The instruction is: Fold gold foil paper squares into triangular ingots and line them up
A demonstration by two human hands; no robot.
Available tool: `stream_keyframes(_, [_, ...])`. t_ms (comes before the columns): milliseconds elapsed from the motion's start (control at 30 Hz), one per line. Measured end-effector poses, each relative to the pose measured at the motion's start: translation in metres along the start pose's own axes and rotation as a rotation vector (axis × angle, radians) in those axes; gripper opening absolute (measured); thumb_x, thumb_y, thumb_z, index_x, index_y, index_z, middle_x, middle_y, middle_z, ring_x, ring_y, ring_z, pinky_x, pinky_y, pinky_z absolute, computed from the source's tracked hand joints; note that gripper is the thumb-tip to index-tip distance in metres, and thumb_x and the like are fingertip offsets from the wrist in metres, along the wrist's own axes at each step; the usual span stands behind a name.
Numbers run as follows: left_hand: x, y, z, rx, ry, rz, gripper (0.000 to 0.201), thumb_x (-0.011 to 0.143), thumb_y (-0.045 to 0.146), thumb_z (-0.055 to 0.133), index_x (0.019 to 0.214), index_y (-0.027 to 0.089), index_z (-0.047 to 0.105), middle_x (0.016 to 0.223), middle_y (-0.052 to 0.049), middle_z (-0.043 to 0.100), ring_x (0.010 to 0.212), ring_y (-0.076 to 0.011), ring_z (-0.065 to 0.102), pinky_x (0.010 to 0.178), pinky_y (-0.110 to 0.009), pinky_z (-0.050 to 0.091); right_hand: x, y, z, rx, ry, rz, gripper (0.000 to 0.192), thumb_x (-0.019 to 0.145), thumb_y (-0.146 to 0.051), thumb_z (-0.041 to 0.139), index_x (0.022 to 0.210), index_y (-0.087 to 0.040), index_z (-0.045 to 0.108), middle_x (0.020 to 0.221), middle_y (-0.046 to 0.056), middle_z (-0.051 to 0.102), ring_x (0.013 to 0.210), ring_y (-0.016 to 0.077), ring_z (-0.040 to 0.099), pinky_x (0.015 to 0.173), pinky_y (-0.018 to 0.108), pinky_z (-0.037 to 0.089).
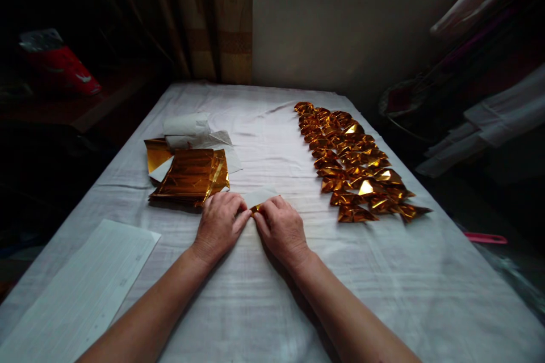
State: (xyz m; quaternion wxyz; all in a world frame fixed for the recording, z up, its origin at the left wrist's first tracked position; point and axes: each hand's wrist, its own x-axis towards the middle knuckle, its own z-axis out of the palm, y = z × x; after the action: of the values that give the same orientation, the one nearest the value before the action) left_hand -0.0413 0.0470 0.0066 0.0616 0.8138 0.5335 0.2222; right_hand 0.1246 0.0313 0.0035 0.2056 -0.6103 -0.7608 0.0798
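Note:
A sheet of gold foil paper (260, 196), its pale back facing up, lies at the middle of the table. Both hands pinch its near edge, where a narrow gold strip is turned over. My left hand (221, 216) is closed on the left part of that edge, close to the stack of gold foil sheets (183, 173). My right hand (281, 224) is closed on the right part, thumb and fingers together. Rows of folded gold foil pieces (353, 164) stand off to the right. The fingertips partly hide the fold.
White cloth covers the table (255, 306). Behind the foil stack lies a roll of white paper (187, 125). A lined paper sheet (85, 289) rests at the near left. Beyond are a curtain (230, 17), a wall, and a red package (63, 68) on a side surface.

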Motion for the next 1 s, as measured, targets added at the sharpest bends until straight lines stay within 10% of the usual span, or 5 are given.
stream_keyframes(1000, [0.0,-0.007,0.009,-0.142,-0.032,-0.088,0.011,0.087,0.016,0.057,0.087,0.024,0.064,0.1,-0.001,0.068,0.101,-0.0226,0.054,0.093,-0.039,0.038,0.002,0.02,-0.001,0.297,-0.063,0.002,0.007,0.082,-0.018,0.069,0.08,-0.024,0.069,0.088,0.001,0.067,0.087,0.0184,0.059,0.077,0.03,0.039])
